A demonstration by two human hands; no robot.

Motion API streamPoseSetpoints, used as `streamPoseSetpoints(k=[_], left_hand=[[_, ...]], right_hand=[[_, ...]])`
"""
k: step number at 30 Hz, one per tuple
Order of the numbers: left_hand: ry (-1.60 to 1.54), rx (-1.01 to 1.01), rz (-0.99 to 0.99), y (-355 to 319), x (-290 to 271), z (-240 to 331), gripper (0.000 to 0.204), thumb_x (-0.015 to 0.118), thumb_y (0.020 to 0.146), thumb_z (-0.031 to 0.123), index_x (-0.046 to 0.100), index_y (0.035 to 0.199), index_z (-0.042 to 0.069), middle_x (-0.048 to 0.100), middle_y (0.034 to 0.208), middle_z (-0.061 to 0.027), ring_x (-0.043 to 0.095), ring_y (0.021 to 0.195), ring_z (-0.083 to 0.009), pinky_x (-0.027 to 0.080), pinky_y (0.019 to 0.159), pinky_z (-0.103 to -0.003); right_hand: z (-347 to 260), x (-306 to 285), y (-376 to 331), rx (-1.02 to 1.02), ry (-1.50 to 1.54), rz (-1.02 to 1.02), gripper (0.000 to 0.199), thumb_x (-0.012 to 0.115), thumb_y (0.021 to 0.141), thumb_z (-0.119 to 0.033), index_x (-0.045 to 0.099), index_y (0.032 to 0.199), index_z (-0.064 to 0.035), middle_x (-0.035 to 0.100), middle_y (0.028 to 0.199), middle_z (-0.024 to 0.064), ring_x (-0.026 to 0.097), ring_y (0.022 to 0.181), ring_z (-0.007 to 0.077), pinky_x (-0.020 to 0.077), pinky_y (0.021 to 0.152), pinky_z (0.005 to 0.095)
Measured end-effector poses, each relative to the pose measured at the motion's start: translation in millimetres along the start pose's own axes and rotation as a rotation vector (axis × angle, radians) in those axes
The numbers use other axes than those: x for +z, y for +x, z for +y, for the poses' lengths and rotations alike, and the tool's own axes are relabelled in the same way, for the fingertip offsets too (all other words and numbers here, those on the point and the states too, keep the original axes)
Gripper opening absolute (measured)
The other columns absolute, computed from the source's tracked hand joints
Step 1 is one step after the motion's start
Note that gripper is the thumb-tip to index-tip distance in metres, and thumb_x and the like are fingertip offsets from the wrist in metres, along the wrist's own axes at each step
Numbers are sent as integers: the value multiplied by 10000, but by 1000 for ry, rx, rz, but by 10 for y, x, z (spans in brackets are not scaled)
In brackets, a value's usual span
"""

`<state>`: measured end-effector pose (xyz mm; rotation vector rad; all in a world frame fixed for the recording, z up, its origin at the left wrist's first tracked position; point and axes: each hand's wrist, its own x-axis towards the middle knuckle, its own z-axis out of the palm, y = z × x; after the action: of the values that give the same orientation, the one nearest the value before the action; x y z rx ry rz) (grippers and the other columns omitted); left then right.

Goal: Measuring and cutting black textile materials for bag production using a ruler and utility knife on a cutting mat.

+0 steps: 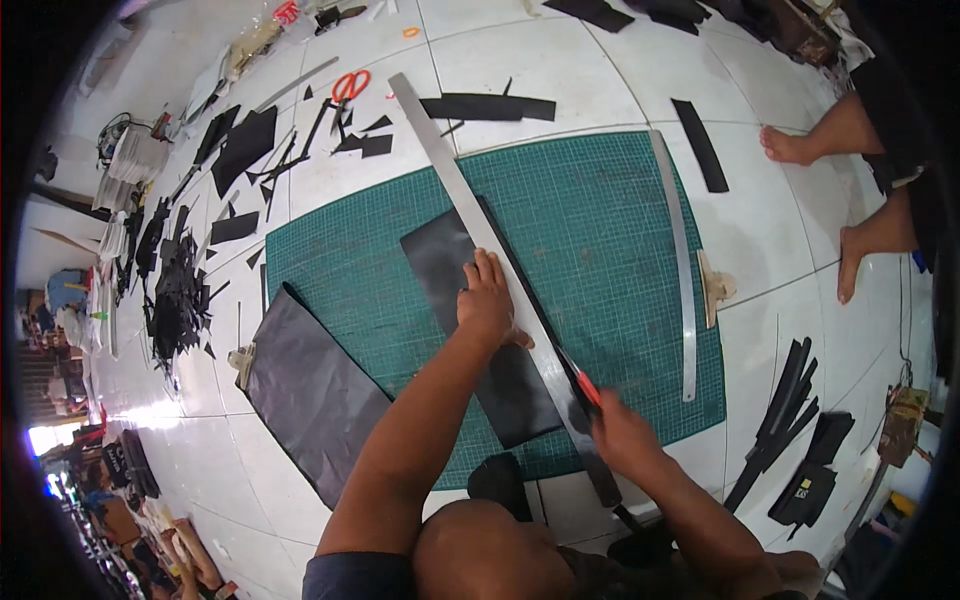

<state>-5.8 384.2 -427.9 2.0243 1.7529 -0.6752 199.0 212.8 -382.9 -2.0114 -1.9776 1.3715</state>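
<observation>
A long steel ruler (pixel 452 178) lies slantwise over a black sheet (pixel 437 262) on the green cutting mat (pixel 590 190). My left hand (pixel 487 305) presses on the ruler near its middle, fingers stretched out and thumb apart. In my right hand (pixel 627 437) is a red-handled utility knife (pixel 588 388), its tip against the ruler's right edge. A narrow black strip of the sheet shows along that edge. The lower end of the ruler reaches past the mat, near my right hand.
A larger black sheet (pixel 310 395) with a clip (pixel 241 366) overlaps the mat's left side. A second steel ruler (pixel 678 260) lies at the right, beside another clip (pixel 714 288). Black scraps (pixel 178 300) and red scissors (pixel 350 86) are on the tiles. Another person's bare feet (pixel 795 147) stand at the right.
</observation>
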Motion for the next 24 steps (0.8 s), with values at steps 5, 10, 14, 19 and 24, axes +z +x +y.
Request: streamPoseSetpoints(k=[5,10,14,19,24], left_hand=[[-12,30,3,4,3,-27,1529,862,407,645,43,1462,-98,84,1542,-265,222,1402,-409,445,1034,-411],[3,8,14,38,4,0,1499,861,425,636,64,1474,-81,88,1547,-256,230,1407,-394,461,1003,-410],[10,12,11,25,10,-29,1504,854,423,648,65,1472,-85,98,1541,-263,233,1403,-394,470,990,-405],[23,10,15,47,48,-16,1504,851,425,653,63,1472,-86,98,1541,-262,233,1404,-393,469,993,-403],[56,16,-10,72,32,-9,1503,857,420,646,67,1474,-79,95,1545,-256,226,1409,-391,459,1008,-405]], right_hand=[[-527,71,1005,-19,-106,118,301,535,909,-181,399,1107,0,657,900,246,656,831,425,511,728,522],[-621,124,1344,-51,-108,172,296,553,903,-193,407,1082,-7,656,948,241,664,861,403,529,736,503],[-558,196,1403,-26,-143,173,290,568,894,-186,422,1070,-7,653,972,240,665,869,400,538,753,491],[-557,187,1380,-41,-143,169,288,584,883,-171,428,1059,-5,655,970,244,662,882,406,535,761,493],[-733,-6,1423,12,-103,94,287,590,877,-152,431,1065,-6,655,978,252,651,919,417,520,798,495]])
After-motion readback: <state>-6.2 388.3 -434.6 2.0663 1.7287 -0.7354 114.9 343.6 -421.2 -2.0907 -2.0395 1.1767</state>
